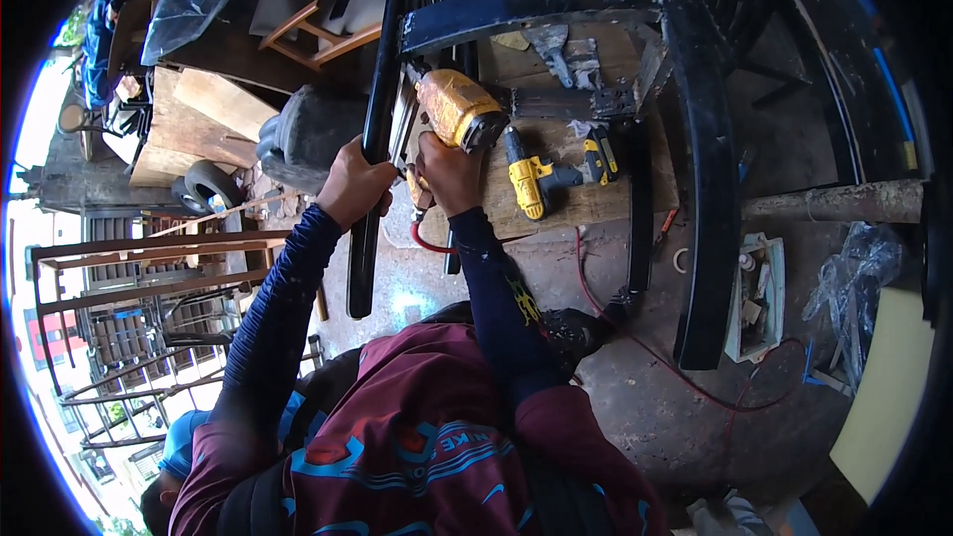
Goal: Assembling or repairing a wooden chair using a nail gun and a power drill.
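Note:
My left hand [352, 182] is closed around a long black wooden leg [363, 248] at the left of a black chair frame [536, 8]. In my right hand [449, 174] is a worn orange-yellow air nail gun [459, 111], my fingers wrapped round its grip. The tool's nose points up and left, close to the black leg; whether it touches the wood I cannot tell. A red air hose [427, 241] hangs from the handle. Right of this hand, a yellow and black cordless drill [531, 179] lies on a wooden work board [615, 210].
Another curved black leg [707, 139] stands out at the right. The hose runs across the floor toward a white bin of odds and ends [754, 303]. A dark rounded object [313, 139] and tyres [210, 184] are at left. A person's blue cap [184, 442] shows lower left.

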`<state>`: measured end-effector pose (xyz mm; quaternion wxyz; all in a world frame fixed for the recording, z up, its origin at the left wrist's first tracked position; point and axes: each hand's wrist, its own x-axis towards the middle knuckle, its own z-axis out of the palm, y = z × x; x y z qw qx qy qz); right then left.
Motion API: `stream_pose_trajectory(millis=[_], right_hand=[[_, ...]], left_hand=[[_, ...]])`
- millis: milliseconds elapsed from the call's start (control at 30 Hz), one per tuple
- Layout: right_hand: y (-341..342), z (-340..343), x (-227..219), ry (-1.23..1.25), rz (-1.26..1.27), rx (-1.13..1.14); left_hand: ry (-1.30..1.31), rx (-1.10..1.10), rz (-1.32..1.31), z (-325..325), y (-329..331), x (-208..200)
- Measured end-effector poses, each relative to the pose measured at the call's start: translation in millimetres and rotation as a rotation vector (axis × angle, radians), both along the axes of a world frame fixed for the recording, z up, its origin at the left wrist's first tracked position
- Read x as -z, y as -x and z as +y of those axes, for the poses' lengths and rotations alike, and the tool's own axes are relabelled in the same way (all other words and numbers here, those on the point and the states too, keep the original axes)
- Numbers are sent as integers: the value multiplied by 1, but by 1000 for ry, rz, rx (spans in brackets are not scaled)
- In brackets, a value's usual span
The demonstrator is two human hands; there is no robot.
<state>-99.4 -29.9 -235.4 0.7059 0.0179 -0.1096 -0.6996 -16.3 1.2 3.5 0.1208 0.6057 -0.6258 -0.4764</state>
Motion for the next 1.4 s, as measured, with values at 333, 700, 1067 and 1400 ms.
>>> stream_pose_trajectory(millis=[333,700,1067,1400], right_hand=[[33,68,-117,-491,1184,156],[91,132,-116,-637,1601,219],[148,222,-78,-897,2104,972],[173,137,-156,-907,2006,1488]], left_hand=[[31,-99,101,1,-35,14],[-136,-154,526,-6,-38,22],[-41,-134,486,-20,-14,21],[1072,541,-7,-80,142,-50]])
